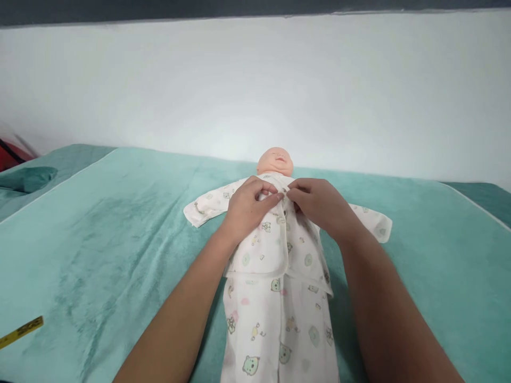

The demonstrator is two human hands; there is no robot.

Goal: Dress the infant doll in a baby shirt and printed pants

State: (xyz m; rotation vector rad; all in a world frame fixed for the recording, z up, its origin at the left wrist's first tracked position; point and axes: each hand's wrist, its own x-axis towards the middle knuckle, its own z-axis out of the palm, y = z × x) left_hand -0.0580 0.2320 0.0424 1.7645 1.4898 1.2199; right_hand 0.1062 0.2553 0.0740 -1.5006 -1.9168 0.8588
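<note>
A baby doll [275, 160] lies on its back on a teal blanket [99, 239], head toward the wall. It wears a white printed baby garment [275, 298] with small animal figures. My left hand [249, 205] pinches the left front edge of the garment at the doll's chest. My right hand [317, 205] pinches the opposite edge, and the fingertips of both hands meet at the middle of the chest. The doll's sleeves spread out to either side.
A white wall [255, 90] rises just behind the doll's head. A folded teal cloth [27, 178] and something red [11, 154] sit at the far left. A yellow tape strip [22, 331] lies near the lower left edge.
</note>
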